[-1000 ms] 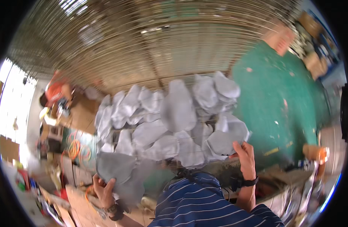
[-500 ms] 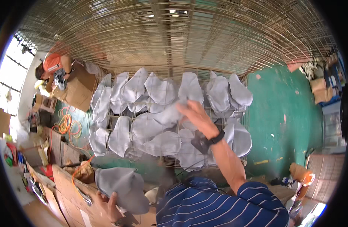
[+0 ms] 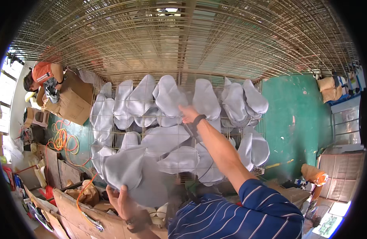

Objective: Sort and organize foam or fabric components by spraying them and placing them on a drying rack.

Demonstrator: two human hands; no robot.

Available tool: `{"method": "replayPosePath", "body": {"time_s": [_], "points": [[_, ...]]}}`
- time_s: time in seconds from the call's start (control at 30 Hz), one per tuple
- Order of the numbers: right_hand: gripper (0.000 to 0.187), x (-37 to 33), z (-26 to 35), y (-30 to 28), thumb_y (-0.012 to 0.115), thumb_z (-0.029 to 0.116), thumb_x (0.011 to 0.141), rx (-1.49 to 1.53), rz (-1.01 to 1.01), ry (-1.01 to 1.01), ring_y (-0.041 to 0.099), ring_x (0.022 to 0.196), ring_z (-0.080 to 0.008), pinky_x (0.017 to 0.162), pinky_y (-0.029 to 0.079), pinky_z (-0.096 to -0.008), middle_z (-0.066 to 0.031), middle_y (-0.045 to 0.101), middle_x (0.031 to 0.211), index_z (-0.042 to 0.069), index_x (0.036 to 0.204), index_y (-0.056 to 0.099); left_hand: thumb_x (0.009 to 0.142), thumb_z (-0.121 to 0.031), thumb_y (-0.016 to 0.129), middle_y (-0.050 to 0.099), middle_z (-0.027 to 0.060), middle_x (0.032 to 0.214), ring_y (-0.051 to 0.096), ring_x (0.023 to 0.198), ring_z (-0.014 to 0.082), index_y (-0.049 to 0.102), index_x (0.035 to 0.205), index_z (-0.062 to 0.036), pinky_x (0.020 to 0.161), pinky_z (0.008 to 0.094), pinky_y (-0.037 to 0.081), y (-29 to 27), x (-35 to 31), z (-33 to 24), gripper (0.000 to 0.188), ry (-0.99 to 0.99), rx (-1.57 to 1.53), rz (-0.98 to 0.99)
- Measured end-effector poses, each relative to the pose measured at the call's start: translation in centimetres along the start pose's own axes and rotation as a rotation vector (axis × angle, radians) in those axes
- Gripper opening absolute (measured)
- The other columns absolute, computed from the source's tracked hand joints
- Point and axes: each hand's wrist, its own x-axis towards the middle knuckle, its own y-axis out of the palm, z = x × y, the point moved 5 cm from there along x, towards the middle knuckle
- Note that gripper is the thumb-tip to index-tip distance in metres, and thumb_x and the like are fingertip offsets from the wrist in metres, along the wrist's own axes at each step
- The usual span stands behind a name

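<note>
Near the front left, my left hand [image 3: 119,201] is closed on a small stack of grey moulded fabric pieces [image 3: 121,167], thumb on top. The lower part of the stack is blurred. My right hand [image 3: 189,114], with a dark band at the wrist, is over the middle of a wire rack [image 3: 175,178]. Its fingers pinch the lower right edge of one upright, rounded grey piece [image 3: 167,95] in the back row. Below that wrist is a dark, smeared object [image 3: 192,131] I cannot make out. Several similar pieces [image 3: 206,97] lie or lean in rows on the rack.
A tall lattice of wire racks [image 3: 183,44] rises behind. At the far left, a person in orange [image 3: 44,73] bends over a cardboard box [image 3: 78,99]. Orange hose [image 3: 64,137] coils on the green floor [image 3: 295,119]. Cardboard [image 3: 82,211] borders the front left.
My right hand has moved left and slightly back, and a grey piece now stands in the back row at its fingers. My left hand has raised its stack over the rack's front left.
</note>
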Motion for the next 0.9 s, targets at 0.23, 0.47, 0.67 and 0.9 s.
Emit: {"method": "replayPosePath", "body": {"time_s": [0.23,0.47,0.67,0.9], "points": [[0.052,-9.5,-0.6,3.1,0.063,0.049,0.094,-0.022,-0.038,-0.224,0.067,0.058,-0.0196,0.049,0.059,-0.0351,-0.0108,0.07,0.076,-0.002,0.084,0.068,0.092,-0.024,0.076,0.057,-0.0021,0.086,0.049,0.066,0.0066,0.045,0.136,-0.0022,0.053,0.0238,0.039,3.2,3.6,1.7,0.058,-0.076,-0.039,-0.172],[0.079,-30.0,-6.8,6.8,0.055,0.074,0.091,0.193,0.43,0.037,0.071,0.073,-0.0177,0.06,0.059,-0.0317,-0.0096,0.072,0.084,-0.002,0.098,0.072,0.094,-0.025,0.075,0.055,-0.0003,0.085,0.047,0.064,0.0076,0.038,0.141,-0.0004,0.052,0.0259,0.039,7.1,5.2,4.1,0.064,-0.105,-0.062,-0.13],[0.053,-32.5,-7.9,9.5,0.072,0.048,0.093,0.681,0.19,-0.121,0.07,0.069,-0.0166,0.061,0.057,-0.0297,-0.0075,0.072,0.084,-0.004,0.096,0.072,0.093,-0.027,0.076,0.056,0.0035,0.101,0.057,0.084,0.013,0.045,0.13,-0.0031,0.064,0.0289,0.049,10.4,3.3,3.6,0.053,-0.127,-0.106,-0.048],[0.035,-37.0,-6.0,-2.4,0.077,0.028,0.092,0.063,-0.213,-0.247,0.064,0.067,-0.0105,0.058,0.053,-0.028,-0.0046,0.071,0.077,-0.006,0.089,0.073,0.087,-0.02,0.081,0.06,0.0082,0.106,0.063,0.083,0.0171,0.04,0.141,-0.0035,0.065,0.0339,0.06,2.0,10.8,3.0,0.069,0.034,0.053,-0.141]]}}
